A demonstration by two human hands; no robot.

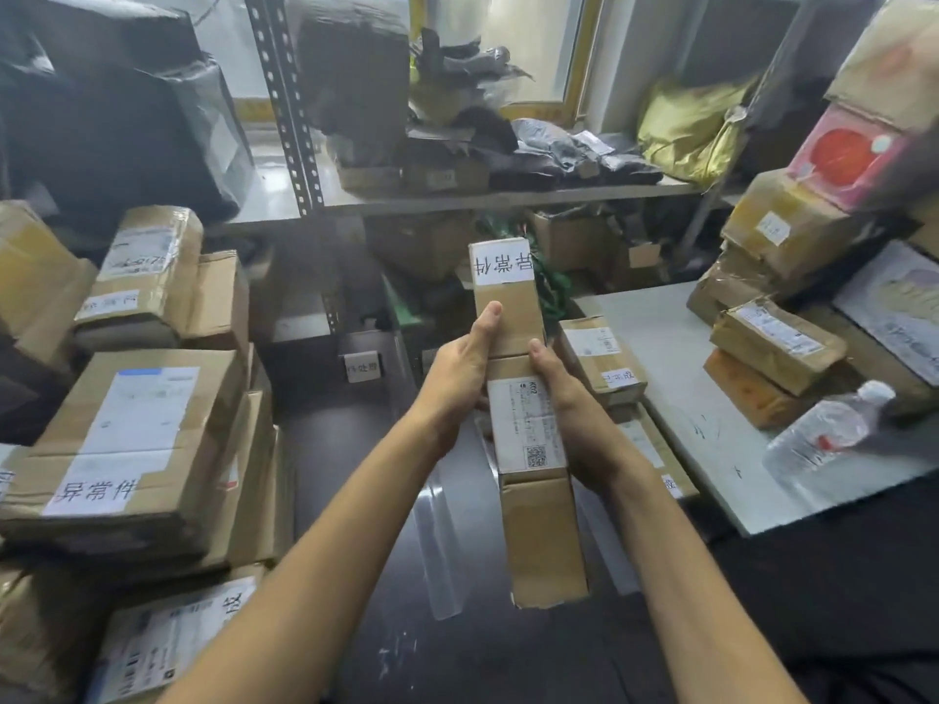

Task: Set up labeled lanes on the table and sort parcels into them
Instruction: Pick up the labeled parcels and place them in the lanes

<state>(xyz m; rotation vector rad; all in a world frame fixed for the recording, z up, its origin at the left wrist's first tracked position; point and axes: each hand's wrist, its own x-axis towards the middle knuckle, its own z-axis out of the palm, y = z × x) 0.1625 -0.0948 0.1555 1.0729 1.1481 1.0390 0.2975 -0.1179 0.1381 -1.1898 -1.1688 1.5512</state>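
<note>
Both hands grip one long, narrow cardboard parcel [546,541], which points lengthwise away from the body. The left hand [460,368] curls round its left edge and the right hand [564,398] wraps its right edge, each thumb lying on the top face. A white handwritten label [502,262] sits at the far end, beyond the thumbs. The printed shipping label [528,424] lies between the palms. Just right of the right fingers, a smaller labelled box [602,358] rests at the edge of the grey table [676,348].
</note>
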